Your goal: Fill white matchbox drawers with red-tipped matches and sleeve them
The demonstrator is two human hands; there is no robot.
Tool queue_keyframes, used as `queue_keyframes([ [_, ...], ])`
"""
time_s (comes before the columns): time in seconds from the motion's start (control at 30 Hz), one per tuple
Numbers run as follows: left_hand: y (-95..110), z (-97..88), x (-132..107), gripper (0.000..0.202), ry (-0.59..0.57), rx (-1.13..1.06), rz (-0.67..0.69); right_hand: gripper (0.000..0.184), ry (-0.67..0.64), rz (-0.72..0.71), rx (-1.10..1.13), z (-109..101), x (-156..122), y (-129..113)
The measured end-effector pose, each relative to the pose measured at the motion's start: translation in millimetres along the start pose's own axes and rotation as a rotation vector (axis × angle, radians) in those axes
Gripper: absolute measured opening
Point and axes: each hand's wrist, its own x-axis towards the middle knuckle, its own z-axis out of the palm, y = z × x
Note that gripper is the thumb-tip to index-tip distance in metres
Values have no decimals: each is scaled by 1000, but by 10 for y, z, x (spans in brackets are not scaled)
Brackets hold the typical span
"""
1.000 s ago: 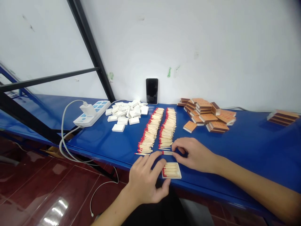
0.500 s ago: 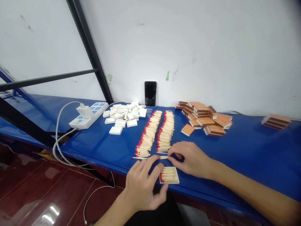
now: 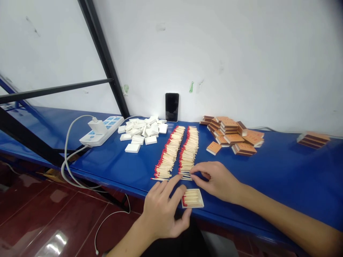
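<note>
Two long rows of red-tipped matches (image 3: 179,151) lie on the blue table (image 3: 281,167). At the table's front edge sits a small white tray (image 3: 193,198) partly filled with matches. My left hand (image 3: 163,210) rests against the tray's left side, thumb and fingers steadying it. My right hand (image 3: 217,180) pinches a few matches at the near end of the right row, just above the tray.
A heap of empty white trays (image 3: 142,130) lies left of the rows and a pile of orange matchbox sleeves (image 3: 233,134) right of them. More sleeves (image 3: 313,139) sit far right. A black phone (image 3: 172,107) leans on the wall. A power strip (image 3: 103,129) with cables sits left.
My right hand has shifted slightly left along the near end of the match row. The left hand and the tray stay in place.
</note>
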Motion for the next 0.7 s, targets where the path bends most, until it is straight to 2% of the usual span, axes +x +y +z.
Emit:
queue_keyframes([
  [0.23, 9, -6, 1, 36, -4, 3, -12, 20, -59, -62, -59, -17, -5, 17],
  [0.7, 18, -26, 11, 37, -13, -9, -24, 22, -74, -56, -50, -29, -16, 6],
])
